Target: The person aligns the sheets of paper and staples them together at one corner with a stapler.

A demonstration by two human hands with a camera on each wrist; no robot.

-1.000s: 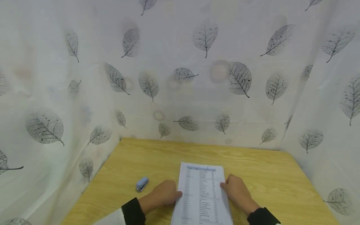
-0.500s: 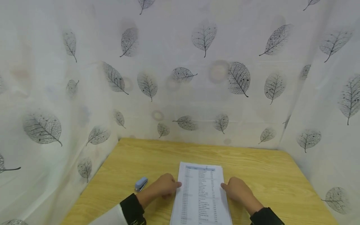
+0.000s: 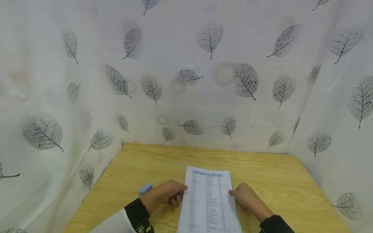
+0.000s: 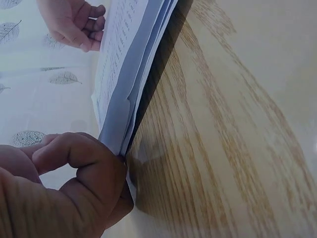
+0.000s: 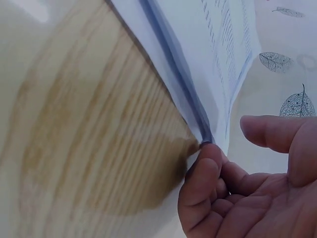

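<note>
A stack of printed sheets (image 3: 205, 200) lies lengthwise in front of me on the wooden table, a blue header row at its far end. My left hand (image 3: 170, 192) pinches its left edge with the thumb on top; from the left wrist view, the bent fingers (image 4: 94, 173) meet the sheets where their edges fan apart slightly. At the opposite edge, my right hand (image 3: 246, 197) grips the paper. The right wrist view has its curled fingers (image 5: 203, 183) right at the lifted edge of the sheets (image 5: 183, 74), the thumb standing apart from them.
A small blue stapler (image 3: 145, 189) rests on the table (image 3: 271, 171) left of the paper, partly covered by my left forearm. White curtains (image 3: 209, 97) with a leaf print enclose the table at the back and both sides.
My left hand has slid farther up the left edge of the stack, overlapping the stapler more. The right hand is slightly lower. The stack's far left corner now bows up a little.
</note>
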